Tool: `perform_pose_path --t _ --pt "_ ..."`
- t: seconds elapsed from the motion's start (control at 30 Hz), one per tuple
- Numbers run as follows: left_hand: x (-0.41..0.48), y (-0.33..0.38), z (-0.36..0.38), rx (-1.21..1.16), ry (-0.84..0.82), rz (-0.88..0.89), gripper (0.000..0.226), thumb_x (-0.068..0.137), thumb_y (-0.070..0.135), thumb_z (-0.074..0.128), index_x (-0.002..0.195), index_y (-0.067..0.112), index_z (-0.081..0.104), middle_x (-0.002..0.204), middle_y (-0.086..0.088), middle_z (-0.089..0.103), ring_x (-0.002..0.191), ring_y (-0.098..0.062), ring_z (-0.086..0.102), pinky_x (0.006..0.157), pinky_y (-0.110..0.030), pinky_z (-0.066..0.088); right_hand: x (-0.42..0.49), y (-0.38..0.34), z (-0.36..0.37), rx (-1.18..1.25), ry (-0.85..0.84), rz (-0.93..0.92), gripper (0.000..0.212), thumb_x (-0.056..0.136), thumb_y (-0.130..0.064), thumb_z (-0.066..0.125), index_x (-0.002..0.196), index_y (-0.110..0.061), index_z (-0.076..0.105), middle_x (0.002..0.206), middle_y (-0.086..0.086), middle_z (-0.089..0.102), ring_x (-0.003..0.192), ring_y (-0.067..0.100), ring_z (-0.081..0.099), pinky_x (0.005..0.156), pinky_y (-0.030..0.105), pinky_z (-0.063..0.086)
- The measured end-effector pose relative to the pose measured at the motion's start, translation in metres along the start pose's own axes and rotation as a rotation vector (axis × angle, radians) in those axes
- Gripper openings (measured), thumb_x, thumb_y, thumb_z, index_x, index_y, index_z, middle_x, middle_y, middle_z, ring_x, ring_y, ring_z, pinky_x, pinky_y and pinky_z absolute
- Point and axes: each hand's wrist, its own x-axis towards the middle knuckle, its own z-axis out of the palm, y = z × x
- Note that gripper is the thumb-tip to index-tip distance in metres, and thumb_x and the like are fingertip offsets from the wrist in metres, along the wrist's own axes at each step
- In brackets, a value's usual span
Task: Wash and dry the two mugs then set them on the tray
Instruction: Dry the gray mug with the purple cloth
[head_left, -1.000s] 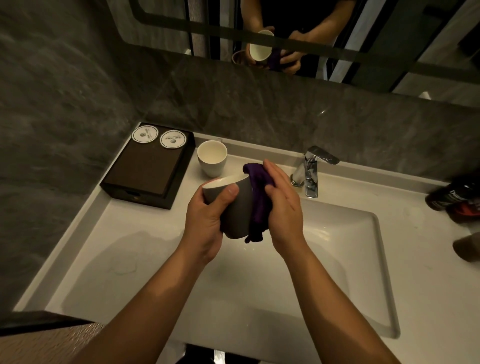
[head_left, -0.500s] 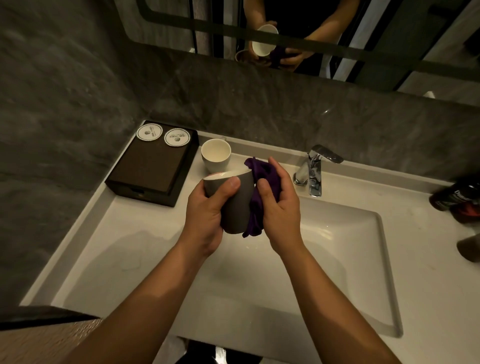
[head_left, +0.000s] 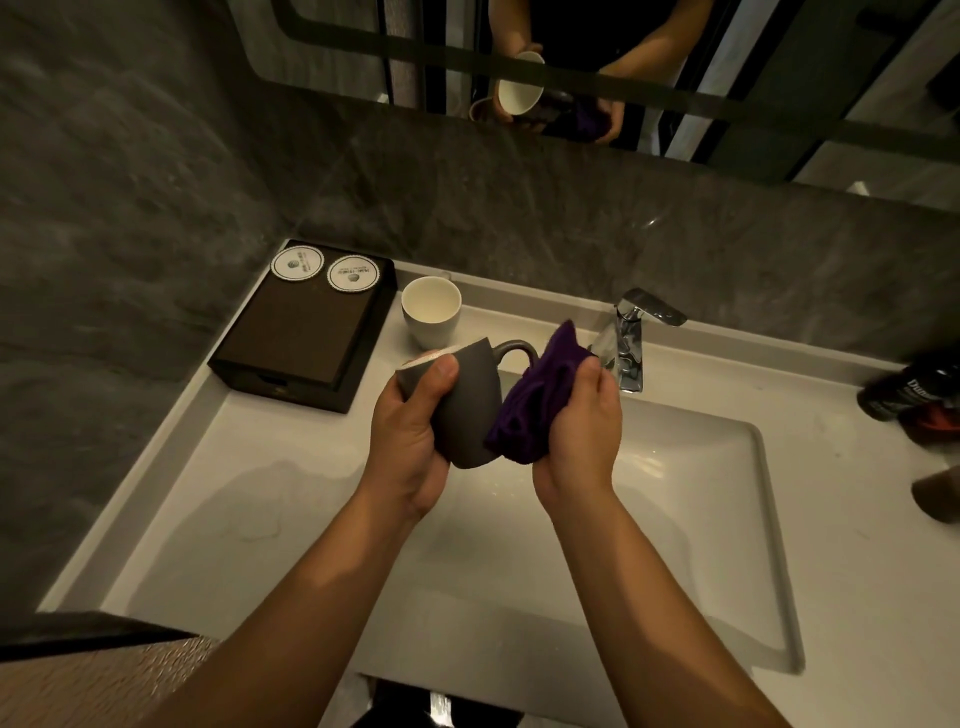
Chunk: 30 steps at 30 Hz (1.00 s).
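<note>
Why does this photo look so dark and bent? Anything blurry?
Head view: dim, warm light; the wide lens bows the counter edges; the dark bottle at the right edge is smeared; glints sit on the faucet; the grey mug in the left hand and purple cloth in the right hand look sharp.

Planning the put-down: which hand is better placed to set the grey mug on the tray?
Left. The left hand grips the grey mug, and the tray sits on that side; the right hand holds the purple cloth.
</note>
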Motion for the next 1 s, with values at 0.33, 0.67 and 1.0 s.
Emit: perform_pose_path --t 0.33,0.67,1.0 --pt "0.003 0.004 0.001 0.078 0.002 0.162 0.081 0.062 0.042 0.089 0.132 0.013 0.062 0.127 -0.013 0.071 0.11 -0.027 0.073 0.084 -0.04 0.061 -0.022 0.012 -0.018 0.128 -0.442 0.203 0.036 0.104 -0.014 0.048 0.139 -0.009 0.056 0.134 0.018 0.065 0.127 0.038 0.06 0.108 0.05 0.05" --pt "0.001 -0.005 0.004 0.242 0.048 0.315 0.08 0.062 0.046 0.089 0.133 0.025 0.059 0.127 -0.003 0.068 0.117 -0.022 0.069 0.094 -0.044 0.061 -0.049 0.024 -0.014 -0.554 -0.366 -0.408 0.045 0.108 -0.026 0.044 0.152 -0.033 0.039 0.149 -0.012 0.047 0.13 -0.004 0.049 0.103 0.017 0.049" --pt "0.004 -0.001 -0.004 0.126 0.089 0.277 0.085 0.061 0.046 0.089 0.135 0.018 0.058 0.129 -0.01 0.068 0.116 -0.027 0.07 0.085 -0.037 0.061 -0.048 0.011 -0.017 -0.635 -0.47 -0.246 0.038 0.108 -0.026 0.041 0.144 -0.038 0.041 0.134 -0.004 0.048 0.11 0.002 0.055 0.079 0.004 0.049"
